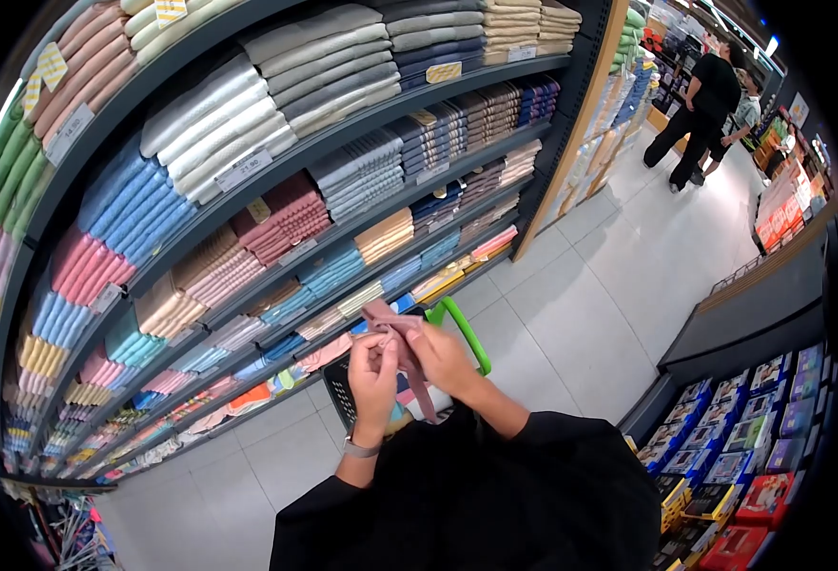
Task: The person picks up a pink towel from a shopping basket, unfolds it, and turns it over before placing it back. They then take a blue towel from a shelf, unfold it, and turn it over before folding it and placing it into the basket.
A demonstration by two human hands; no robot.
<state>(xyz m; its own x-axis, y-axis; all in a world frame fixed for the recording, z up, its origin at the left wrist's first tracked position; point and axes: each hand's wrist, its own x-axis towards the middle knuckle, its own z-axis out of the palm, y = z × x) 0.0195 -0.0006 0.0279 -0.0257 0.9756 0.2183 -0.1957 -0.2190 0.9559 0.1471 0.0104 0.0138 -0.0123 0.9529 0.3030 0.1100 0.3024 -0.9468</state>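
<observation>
Stacks of folded towels line the curved-looking shelves, beginning at far left with green towels [5, 162] near a price label [69, 133]. Blue towels [134, 195] come next, then white towels [214, 124] on an upper shelf, with rose-coloured towels [281, 219] on the shelf below. In front of the lower shelves, above the tiled floor [571, 295], a black shopping basket [338, 385] shows partly behind the shopper's forearms. The left hand [373, 376], a watch [362, 446] on its wrist, has thumb and fingertips pinched together on a dusty-pink cloth strip [381, 312]. The strip is held over the basket — folded at the top, one end hanging down between the wrists. The right hand [448, 357], slightly blurred, grips the same strip with its fingertips; the exact placing of each finger cannot be told. The basket's bright green handle [482, 347] rises just beyond that hand. Farther right, past the shelf's wood-edged end panel [571, 124], a person in black [714, 81] stands in the aisle beside another person in a pale top [749, 111]. At lower right — boxed goods [723, 438] in rows, red boxes [766, 495] among them.
</observation>
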